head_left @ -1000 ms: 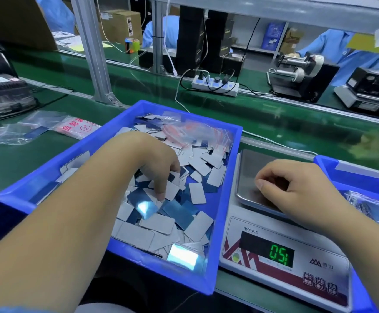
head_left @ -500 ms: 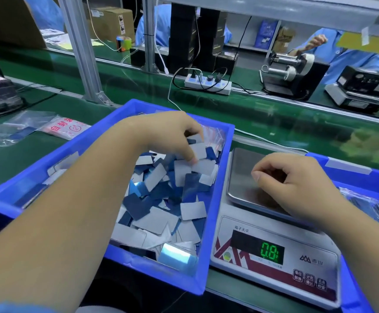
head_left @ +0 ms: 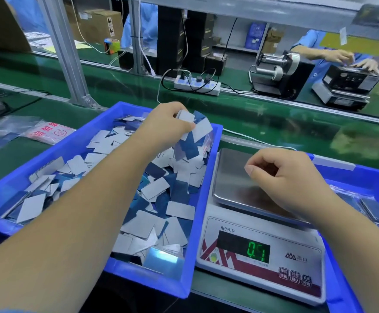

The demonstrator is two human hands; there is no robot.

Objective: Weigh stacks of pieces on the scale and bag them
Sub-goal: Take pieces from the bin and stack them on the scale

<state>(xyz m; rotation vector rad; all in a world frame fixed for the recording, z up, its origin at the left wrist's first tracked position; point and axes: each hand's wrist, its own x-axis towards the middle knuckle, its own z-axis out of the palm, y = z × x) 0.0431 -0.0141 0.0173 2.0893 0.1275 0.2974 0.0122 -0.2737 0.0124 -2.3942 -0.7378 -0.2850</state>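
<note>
Several flat rectangular grey-and-blue pieces [head_left: 192, 134] fan from left hand [head_left: 166, 123], gripped above blue plastic bin [head_left: 206, 199]. Steel-pan scale [head_left: 231, 177] lies just right. Right hand [head_left: 283, 175] hovers there, curled, apparently empty; nearer.

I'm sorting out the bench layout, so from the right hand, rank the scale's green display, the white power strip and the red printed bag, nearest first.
From the right hand:
1. Green display, just below, on the scale's front.
2. White power strip, beyond, on the far bench.
3. Red printed bag, far left, past the blue bin.

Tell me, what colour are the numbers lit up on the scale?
Green, on the scale's dark display, seen in the head view.
</note>
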